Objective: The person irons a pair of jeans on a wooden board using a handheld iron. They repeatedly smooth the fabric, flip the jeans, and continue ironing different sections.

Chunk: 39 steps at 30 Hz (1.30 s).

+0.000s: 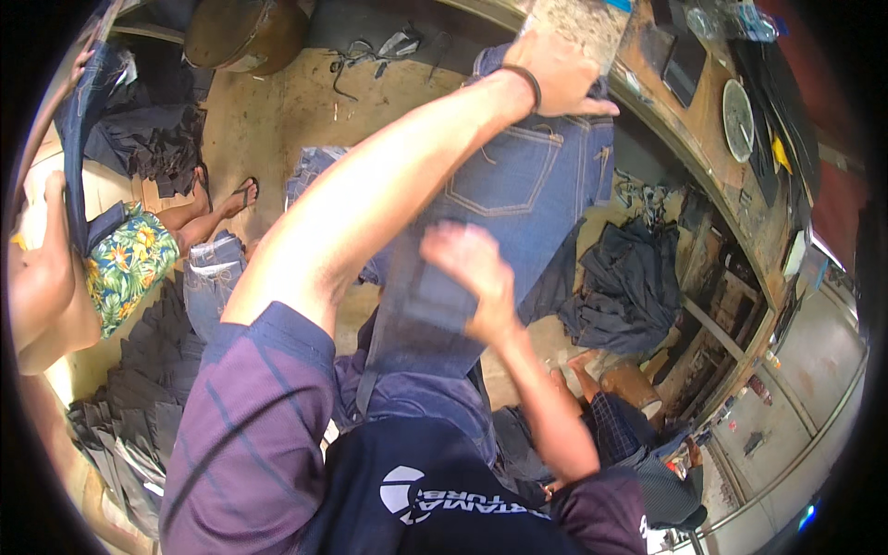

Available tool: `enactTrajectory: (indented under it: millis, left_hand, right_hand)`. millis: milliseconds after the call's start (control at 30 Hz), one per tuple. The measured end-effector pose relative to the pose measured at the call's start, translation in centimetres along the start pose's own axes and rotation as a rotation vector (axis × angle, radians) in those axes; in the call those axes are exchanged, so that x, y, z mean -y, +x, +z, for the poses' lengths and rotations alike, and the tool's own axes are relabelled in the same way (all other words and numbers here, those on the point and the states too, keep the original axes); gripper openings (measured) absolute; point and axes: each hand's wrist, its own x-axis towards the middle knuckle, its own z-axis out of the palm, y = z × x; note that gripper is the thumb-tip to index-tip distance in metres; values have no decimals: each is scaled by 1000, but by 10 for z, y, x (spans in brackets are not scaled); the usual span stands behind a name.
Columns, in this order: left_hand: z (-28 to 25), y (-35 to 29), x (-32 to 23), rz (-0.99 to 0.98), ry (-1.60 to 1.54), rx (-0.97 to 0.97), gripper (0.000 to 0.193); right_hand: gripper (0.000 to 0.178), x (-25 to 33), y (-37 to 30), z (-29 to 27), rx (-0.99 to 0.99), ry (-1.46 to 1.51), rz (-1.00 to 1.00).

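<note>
Dark blue jeans [518,171] are stretched out in front of me, back pocket facing up, the leg running down toward my lap. My left hand [560,74], with a dark band at the wrist, presses on their upper end beside a worn, pale board [578,28]. Its thumb sticks out to the right, and the hand looks spread. My right hand [474,273] is over the leg, below the pocket, smeared by motion. Under its palm shows a blurred, flat grey-blue pad [435,305], which the hand seems to hold against the denim.
A wooden bench [708,153] curves along the right, bearing a phone [684,69], a round dish [738,120] and a plastic bottle [731,23]. Dark garments [624,287] lie heaped below it. At left sits another person in floral shorts [134,264], near piled dark clothes [139,370].
</note>
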Motion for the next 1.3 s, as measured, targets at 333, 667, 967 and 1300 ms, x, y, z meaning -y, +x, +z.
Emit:
enactTrajectory:
  millis: [333,667,967,1300]
  left_hand:
    - [9,-9,-2,-8,70,-144,83]
    - [-18,-36,-17,-122,-352,-260,78]
    - [79,-419,-118,-804,-731,-206,70]
    - [-20,-579,-59,-918,-20,213,28]
  right_hand:
    - [56,5,-9,21,117,221,62]
    - [73,-52,12,-64,-858,-281,572]
    - [64,-59,-113,66,-997,-260,411]
    - [103,97,-215,152,84,-348,150]
